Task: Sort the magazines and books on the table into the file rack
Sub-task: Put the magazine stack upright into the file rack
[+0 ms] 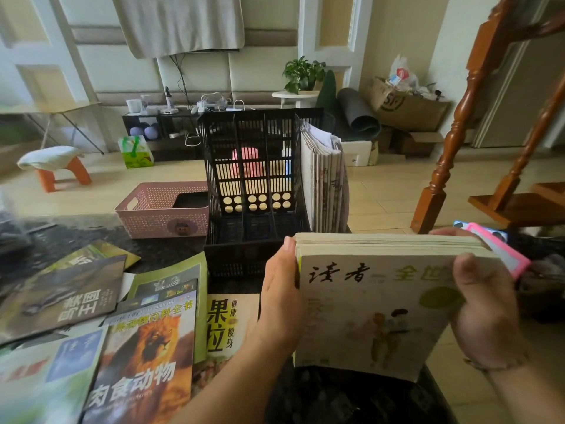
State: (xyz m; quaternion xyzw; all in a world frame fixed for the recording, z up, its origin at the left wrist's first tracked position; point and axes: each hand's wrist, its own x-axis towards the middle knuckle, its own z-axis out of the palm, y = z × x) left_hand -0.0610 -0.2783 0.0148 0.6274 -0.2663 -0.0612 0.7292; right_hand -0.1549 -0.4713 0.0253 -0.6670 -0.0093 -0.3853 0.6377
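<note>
A thick stack of cream-covered magazines (376,304) is held upright in front of me, just short of the black file rack (244,252). My left hand (282,295) grips the stack's left edge and my right hand (483,304) grips its right edge. The rack's rightmost slot holds several pale magazines (324,185) standing on end; its other slots look empty. More books lie flat on the dark table (171,249) at the left, among them a lion-cover animal book (146,362), a yellow health book (226,325) and a dark bird book (61,298).
A pink perforated basket (159,212) sits left of the rack at the table's far edge. A pink-edged object (501,252) lies behind my right hand. A wooden stair post (452,142) rises at the right. Floor and low furniture lie beyond the table.
</note>
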